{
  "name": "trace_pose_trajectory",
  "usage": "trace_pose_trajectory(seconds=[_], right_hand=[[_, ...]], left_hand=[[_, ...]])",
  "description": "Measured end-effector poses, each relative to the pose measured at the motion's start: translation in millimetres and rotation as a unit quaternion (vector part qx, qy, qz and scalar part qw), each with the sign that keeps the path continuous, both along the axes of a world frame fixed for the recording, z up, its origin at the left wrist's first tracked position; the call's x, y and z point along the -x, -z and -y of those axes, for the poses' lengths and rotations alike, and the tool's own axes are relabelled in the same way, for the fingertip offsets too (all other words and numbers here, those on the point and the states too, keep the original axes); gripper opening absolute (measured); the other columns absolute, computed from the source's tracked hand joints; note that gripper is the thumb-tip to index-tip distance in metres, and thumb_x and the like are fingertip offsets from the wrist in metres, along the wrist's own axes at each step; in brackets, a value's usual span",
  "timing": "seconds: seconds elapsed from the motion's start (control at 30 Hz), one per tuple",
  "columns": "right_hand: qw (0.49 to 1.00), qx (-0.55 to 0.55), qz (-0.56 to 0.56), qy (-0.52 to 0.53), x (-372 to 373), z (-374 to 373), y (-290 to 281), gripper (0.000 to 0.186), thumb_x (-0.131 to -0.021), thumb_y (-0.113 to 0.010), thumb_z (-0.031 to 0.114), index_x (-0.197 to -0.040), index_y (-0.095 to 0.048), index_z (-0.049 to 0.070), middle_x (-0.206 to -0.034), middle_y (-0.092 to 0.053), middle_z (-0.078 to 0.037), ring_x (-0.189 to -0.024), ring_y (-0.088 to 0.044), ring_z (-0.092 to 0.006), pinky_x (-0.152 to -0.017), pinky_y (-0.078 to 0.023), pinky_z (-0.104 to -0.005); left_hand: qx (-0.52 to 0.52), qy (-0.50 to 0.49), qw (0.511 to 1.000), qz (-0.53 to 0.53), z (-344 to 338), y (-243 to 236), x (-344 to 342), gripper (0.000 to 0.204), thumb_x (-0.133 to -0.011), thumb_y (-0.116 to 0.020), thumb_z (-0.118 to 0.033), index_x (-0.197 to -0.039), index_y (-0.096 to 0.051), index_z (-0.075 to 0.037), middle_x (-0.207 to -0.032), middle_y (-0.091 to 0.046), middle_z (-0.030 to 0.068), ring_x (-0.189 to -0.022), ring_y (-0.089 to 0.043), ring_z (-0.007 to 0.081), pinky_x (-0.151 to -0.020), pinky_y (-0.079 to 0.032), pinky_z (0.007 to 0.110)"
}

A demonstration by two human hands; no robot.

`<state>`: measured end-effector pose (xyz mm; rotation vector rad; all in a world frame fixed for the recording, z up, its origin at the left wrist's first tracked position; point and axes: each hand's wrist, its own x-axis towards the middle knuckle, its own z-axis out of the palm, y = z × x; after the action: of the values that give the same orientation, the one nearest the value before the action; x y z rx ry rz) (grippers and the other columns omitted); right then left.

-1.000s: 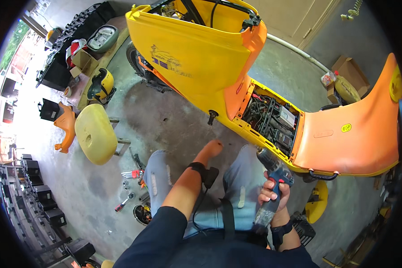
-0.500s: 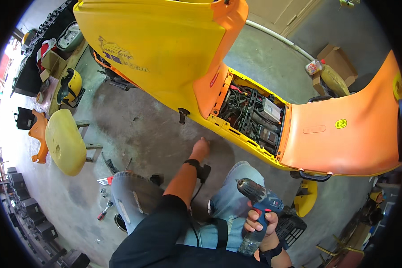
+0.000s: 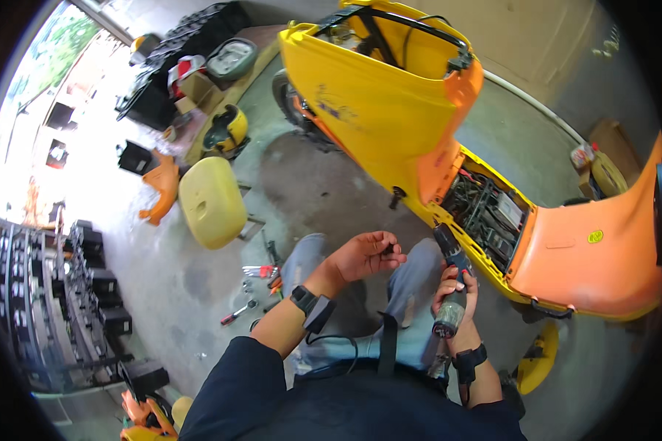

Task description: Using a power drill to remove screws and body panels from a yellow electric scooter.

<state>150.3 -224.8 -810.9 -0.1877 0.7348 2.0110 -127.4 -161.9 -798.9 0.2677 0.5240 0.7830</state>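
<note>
A: Where do we have the drill [image 3: 451, 283]?

B: In our right hand [image 3: 454, 292], fingers wrapped tight round the grip. Its long axis runs up and a little left, nose toward the open bay [image 3: 485, 213] in the scooter [image 3: 390, 110], battery end down toward our lap.

A: And the left hand [image 3: 364, 253]?

B: Raised over our knee, palm up, fingers curled in on something small and dark [image 3: 387, 250] at the tips. We think it is a screw or a bit, but it is too small to tell.

A: Which hand is nearer the bay?

B: The right. The drill's nose is just beside the yellow sill, with the bay up and to the right of it. The left hand sits left of the drill, close to its nose but apart.

A: Surfaces?

B: Glossy yellow plastic panels, a smooth orange lid [image 3: 588, 250] hinged open, a tangle of wires and boxy parts inside. Rough grey concrete floor [image 3: 316, 184], a padded pale seat [image 3: 212, 202] lying off to the left, loose hand tools [image 3: 261, 275] by our knee.
</note>
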Motion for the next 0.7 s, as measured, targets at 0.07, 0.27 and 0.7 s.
trace_pose_trajectory(seconds=[0.07,0.27,0.7], right_hand=[[0.999,0.005,0.022,-0.029,6,-14,10,0.051,-0.086,-0.062,0.017,-0.131,-0.048,-0.002,-0.097,-0.066,-0.002,-0.067,-0.06,-0.0093,-0.07,-0.051,-0.0276],[0.993,-0.033,0.084,-0.074,3,-41,37,0.054,-0.088,-0.062,0.017,-0.135,-0.046,-0.004,-0.102,-0.065,-0.004,-0.07,-0.06,-0.0102,-0.072,-0.051,-0.0284],[0.982,-0.045,0.177,-0.035,-5,-68,51,0.055,-0.09,-0.062,0.013,-0.137,-0.041,-0.004,-0.104,-0.064,-0.007,-0.07,-0.057,-0.0098,-0.07,-0.052,-0.0249]], left_hand=[[-0.001,-0.021,0.999,0.025,25,-23,22,0.016,-0.102,-0.05,-0.015,-0.109,-0.056,-0.003,-0.106,-0.062,0.0106,-0.099,-0.066,0.0259,-0.09,-0.055,0.037],[0.038,-0.136,0.989,-0.054,146,-21,105,0.02,-0.099,-0.058,-0.018,-0.111,-0.056,-0.003,-0.094,-0.063,0.007,-0.074,-0.058,0.0125,-0.061,-0.045,0.023],[0.381,-0.465,0.789,-0.128,373,141,170,0.012,-0.097,-0.049,-0.01,-0.106,-0.055,-0.003,-0.085,-0.056,0.0058,-0.076,-0.055,0.0194,-0.068,-0.048,0.03]])
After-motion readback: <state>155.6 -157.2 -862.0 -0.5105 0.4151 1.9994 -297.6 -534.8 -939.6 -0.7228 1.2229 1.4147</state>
